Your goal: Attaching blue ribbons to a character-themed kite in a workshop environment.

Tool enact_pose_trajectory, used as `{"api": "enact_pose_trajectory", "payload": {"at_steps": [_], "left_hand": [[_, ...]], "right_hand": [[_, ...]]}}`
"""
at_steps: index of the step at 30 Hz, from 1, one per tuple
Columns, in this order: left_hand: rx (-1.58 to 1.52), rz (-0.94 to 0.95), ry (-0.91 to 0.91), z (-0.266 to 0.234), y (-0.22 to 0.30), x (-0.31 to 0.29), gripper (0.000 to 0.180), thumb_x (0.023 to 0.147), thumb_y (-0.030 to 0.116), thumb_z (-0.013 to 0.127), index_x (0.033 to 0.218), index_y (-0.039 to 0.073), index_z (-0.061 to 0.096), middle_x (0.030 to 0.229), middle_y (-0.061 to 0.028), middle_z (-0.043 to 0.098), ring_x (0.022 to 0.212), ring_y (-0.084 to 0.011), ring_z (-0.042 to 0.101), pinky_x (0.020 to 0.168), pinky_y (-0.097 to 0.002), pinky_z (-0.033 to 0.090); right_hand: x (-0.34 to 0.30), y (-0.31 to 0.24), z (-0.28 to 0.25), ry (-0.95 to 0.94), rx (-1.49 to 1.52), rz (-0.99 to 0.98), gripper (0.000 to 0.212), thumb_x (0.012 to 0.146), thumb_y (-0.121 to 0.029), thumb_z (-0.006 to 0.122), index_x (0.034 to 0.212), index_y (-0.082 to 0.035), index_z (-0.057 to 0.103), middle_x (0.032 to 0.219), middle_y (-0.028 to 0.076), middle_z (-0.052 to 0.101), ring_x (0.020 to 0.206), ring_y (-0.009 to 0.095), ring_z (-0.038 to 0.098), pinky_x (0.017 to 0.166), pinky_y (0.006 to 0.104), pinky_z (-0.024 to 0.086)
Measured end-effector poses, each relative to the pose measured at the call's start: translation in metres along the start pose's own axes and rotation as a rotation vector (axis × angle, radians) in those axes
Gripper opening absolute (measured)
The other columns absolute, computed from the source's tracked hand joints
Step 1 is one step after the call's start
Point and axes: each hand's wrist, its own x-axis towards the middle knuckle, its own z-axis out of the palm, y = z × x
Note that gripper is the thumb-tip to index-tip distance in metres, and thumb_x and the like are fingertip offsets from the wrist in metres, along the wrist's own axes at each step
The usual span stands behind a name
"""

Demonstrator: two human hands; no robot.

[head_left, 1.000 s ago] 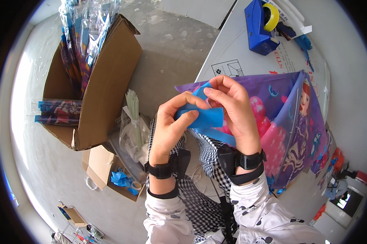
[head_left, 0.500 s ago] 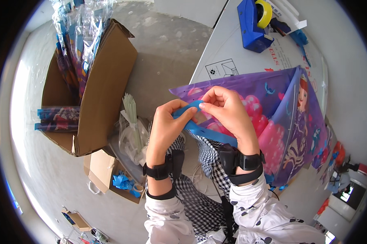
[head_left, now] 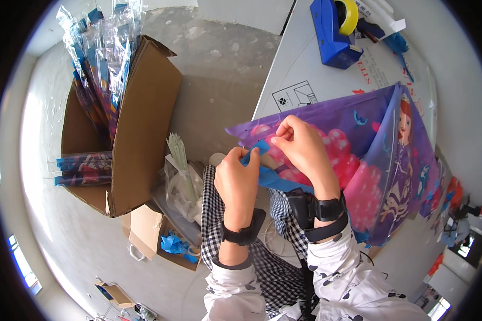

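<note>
My left hand [head_left: 236, 182] is closed around a blue plastic-looking strip [head_left: 277, 181], whose short end sticks up past the thumb. The strip's longer part runs right, under my right wrist. Just to the right, my right hand [head_left: 306, 155] has its thumb and forefinger pinched together, apart from the strip's end; whatever they hold, if anything, is too small to make out. Behind and right of both hands spreads a purple kite-like printed sheet [head_left: 373, 125] with pink balloon shapes and a figure in a dress. Its left corner lies just beyond my hands.
A white printed board [head_left: 283, 75] bears a blue tape dispenser [head_left: 334, 51] with yellow tape. At left, a tall cardboard box [head_left: 150, 112] holds several plastic-wrapped packs [head_left: 99, 64]. A bundle of pale thin sticks [head_left: 180, 155] and a small box [head_left: 147, 227] with blue strips stand nearer.
My hands have come apart: the right one has left the blue strip's end, while the left has turned more upright and shifted right, still holding the strip. The view has shifted slightly.
</note>
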Motion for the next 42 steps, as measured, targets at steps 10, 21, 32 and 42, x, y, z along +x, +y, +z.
{"api": "enact_pose_trajectory", "payload": {"at_steps": [10,21,32,42], "left_hand": [[0.085,-0.018,0.013,0.005,0.002,0.000,0.033,0.083,0.034,0.071,0.078,0.002,0.069,0.065,-0.0113,0.065,0.062,-0.0274,0.063,0.063,-0.0357,0.049],[0.142,0.058,0.056,0.005,0.003,0.001,0.032,0.081,0.036,0.074,0.078,0.005,0.068,0.064,-0.0148,0.065,0.064,-0.0364,0.064,0.060,-0.0426,0.049],[0.190,0.121,0.084,0.006,0.001,0.002,0.030,0.080,0.035,0.074,0.078,0.006,0.067,0.064,-0.0158,0.065,0.063,-0.0371,0.064,0.057,-0.0433,0.049],[0.196,0.144,0.085,0.012,0.001,0.002,0.030,0.081,0.035,0.074,0.079,0.006,0.067,0.065,-0.0156,0.066,0.063,-0.0364,0.065,0.056,-0.0427,0.050]], "right_hand": [[0.000,0.000,0.007,0.067,-0.207,-0.100,0.031,0.074,-0.016,0.079,0.082,-0.001,0.054,0.079,0.012,0.061,0.069,0.025,0.061,0.061,0.0367,0.047],[0.003,0.000,0.007,0.074,-0.185,-0.077,0.031,0.072,-0.014,0.081,0.078,0.000,0.054,0.078,0.016,0.062,0.068,0.029,0.062,0.061,0.0392,0.047],[0.004,0.003,0.007,0.078,-0.190,-0.086,0.030,0.073,-0.014,0.081,0.078,0.001,0.056,0.072,0.014,0.063,0.065,0.026,0.063,0.059,0.0358,0.047],[0.004,0.001,0.004,0.017,-0.170,-0.041,0.030,0.072,-0.017,0.080,0.076,-0.002,0.054,0.078,0.013,0.061,0.078,0.034,0.061,0.065,0.0433,0.047]]}}
